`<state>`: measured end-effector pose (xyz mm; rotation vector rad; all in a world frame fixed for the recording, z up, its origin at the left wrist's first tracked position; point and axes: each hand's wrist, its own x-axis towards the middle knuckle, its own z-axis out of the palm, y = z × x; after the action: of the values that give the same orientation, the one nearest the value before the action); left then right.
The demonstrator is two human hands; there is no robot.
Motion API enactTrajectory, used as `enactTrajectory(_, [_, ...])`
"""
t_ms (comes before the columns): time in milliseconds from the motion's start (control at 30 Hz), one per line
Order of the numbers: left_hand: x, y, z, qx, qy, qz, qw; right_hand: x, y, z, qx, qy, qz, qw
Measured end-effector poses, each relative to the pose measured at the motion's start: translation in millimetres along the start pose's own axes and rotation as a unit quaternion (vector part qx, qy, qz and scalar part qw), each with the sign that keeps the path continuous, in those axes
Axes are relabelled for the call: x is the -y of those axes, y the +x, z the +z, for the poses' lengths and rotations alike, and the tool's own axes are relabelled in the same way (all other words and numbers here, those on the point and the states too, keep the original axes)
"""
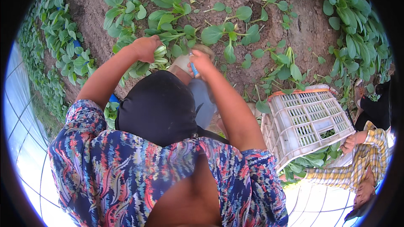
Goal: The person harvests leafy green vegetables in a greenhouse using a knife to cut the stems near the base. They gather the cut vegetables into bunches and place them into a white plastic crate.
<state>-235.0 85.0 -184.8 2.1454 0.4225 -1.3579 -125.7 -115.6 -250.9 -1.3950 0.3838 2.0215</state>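
Observation:
My left hand (146,49) is closed around a bunch of leafy greens; their pale cut stem ends (160,54) point toward my right hand. More green leaves hang below that fist. My right hand (202,64) grips a small blue-handled knife (194,69) beside my knee, its blade mostly hidden. Just beyond both hands grow leafy green plants (168,17), rooted in brown soil (92,0).
At the right, another person in a yellow checked sleeve (332,176) holds a tilted white plastic crate (311,113) with greens below it. Dense rows of greens (59,38) line the left, with more greens (353,21) at the far right. Clear sheeting (21,113) borders the left.

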Motion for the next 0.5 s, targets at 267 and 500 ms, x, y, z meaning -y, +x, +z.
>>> enactTrajectory(267, [-3.2, 2.7, -15.8, 0.020, 0.012, 0.009, 1.000, -14.2, -0.3, 17.8, 0.011, 0.099, 0.017, 0.995])
enactTrajectory(500, [0.0, 4.2, -19.0, 0.024, 0.000, 0.004, 1.000, -29.5, -2.9, 29.5, -0.037, 0.094, -0.033, 0.994])
